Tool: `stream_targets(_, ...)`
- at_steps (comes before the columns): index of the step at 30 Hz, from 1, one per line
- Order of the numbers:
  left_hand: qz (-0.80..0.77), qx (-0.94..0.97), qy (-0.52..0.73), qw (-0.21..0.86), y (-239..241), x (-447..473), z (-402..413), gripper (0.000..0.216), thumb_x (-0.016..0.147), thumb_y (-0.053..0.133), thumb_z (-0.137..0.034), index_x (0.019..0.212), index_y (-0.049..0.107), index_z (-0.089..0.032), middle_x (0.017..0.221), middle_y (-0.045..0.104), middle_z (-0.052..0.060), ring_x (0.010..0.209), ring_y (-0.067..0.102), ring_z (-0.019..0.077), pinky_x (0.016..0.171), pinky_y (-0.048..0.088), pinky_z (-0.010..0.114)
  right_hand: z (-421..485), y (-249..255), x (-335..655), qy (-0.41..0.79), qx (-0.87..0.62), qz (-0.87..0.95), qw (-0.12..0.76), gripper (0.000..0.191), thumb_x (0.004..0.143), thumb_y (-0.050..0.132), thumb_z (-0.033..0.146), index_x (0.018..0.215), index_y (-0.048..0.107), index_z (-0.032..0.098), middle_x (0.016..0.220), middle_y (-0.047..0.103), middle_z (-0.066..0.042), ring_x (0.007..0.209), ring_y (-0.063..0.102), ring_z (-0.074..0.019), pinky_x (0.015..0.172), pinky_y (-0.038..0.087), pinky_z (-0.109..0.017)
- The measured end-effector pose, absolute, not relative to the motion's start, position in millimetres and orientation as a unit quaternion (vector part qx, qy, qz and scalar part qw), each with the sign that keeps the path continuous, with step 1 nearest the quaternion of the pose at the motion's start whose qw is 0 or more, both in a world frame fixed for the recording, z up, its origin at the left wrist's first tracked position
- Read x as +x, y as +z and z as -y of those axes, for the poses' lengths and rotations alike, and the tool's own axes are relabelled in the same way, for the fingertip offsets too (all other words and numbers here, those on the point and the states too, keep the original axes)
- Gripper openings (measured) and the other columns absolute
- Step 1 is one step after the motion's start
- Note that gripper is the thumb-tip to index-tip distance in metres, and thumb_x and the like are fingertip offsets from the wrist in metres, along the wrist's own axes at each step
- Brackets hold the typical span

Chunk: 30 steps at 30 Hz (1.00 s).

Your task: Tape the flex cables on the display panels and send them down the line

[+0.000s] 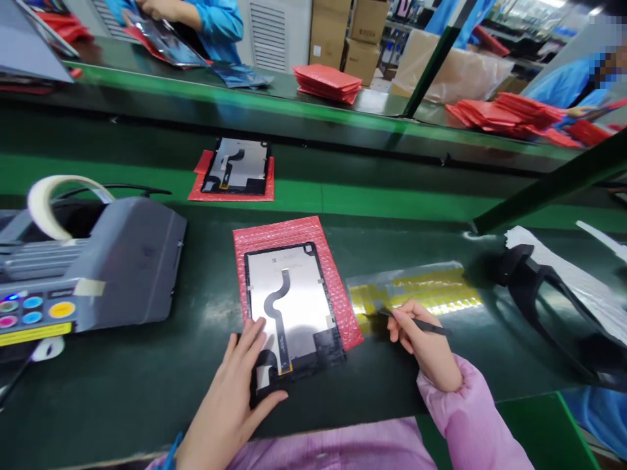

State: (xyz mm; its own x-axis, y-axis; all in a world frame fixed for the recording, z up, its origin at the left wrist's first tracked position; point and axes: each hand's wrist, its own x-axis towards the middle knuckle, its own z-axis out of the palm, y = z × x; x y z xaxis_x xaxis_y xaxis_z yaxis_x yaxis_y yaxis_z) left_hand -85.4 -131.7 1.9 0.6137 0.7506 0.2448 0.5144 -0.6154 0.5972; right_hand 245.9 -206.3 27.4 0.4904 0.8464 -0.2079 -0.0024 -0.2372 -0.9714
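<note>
A silver display panel (294,300) with a black flex cable lies on a red bubble bag (284,235) in front of me. My left hand (235,385) rests flat on the panel's near left corner, fingers spread, thumb against its lower edge. My right hand (424,343) is closed in a pinch around black tweezers (416,321). Their tip touches a clear sheet of yellow stickers (421,290) lying just right of the bag.
A grey tape dispenser (93,261) with coloured buttons stands at the left. A second panel on a red bag (235,171) lies on the green conveyor beyond. Red bag stacks (328,81) sit on the far bench, where people in blue work. A black stand (539,287) sits right.
</note>
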Motion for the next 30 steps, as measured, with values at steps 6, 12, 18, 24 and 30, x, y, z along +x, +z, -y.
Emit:
stream_targets(6,-0.335,0.868,0.215,0.297,15,-92,139,0.061,0.096,0.062,-0.024,0.152,0.038,-0.03,0.148,0.06,0.01,0.151,0.032,0.033,0.121,0.028,0.064,221,12,164,0.55,-0.578,0.292,0.527,0.037,0.088,0.076,0.049,0.075,0.058,0.02,0.058,0.067,0.001,0.037,0.055,-0.0075,0.03,0.036,-0.013)
stream_targets(12,-0.354,0.839,0.21,0.355,12,-101,144,0.046,0.098,0.059,-0.022,0.143,0.051,-0.027,0.145,0.063,0.009,0.147,0.041,0.0296,0.124,0.024,0.061,222,9,121,0.579,-0.564,0.273,0.521,0.036,0.089,0.074,0.05,0.077,0.056,0.02,0.063,0.07,0.001,0.038,0.06,-0.0096,0.033,0.048,-0.017)
stream_targets(18,-0.376,0.79,0.205,0.439,8,-102,146,0.039,0.098,0.061,-0.03,0.137,0.06,-0.027,0.144,0.064,0.006,0.138,0.055,0.0257,0.124,0.031,0.052,222,3,110,0.554,-0.586,0.267,0.528,0.037,0.085,0.077,0.051,0.077,0.058,0.02,0.065,0.073,-0.001,0.048,0.07,-0.0147,0.032,0.048,-0.015)
stream_targets(24,-0.365,0.791,0.215,0.441,5,-101,147,0.037,0.099,0.059,-0.029,0.136,0.062,-0.027,0.143,0.065,0.006,0.133,0.06,0.0248,0.124,0.03,0.054,222,3,102,0.523,-0.615,0.271,0.524,0.037,0.086,0.077,0.051,0.076,0.059,0.02,0.064,0.073,-0.002,0.048,0.069,-0.014,0.032,0.047,-0.015)
stream_targets(30,-0.35,0.813,0.215,0.412,2,-101,146,0.035,0.101,0.056,-0.031,0.135,0.063,-0.026,0.139,0.068,0.007,0.133,0.06,0.0254,0.123,0.032,0.056,223,6,102,0.522,-0.623,0.277,0.512,0.037,0.087,0.076,0.052,0.076,0.059,0.02,0.065,0.073,-0.002,0.048,0.07,-0.0142,0.033,0.047,-0.015)
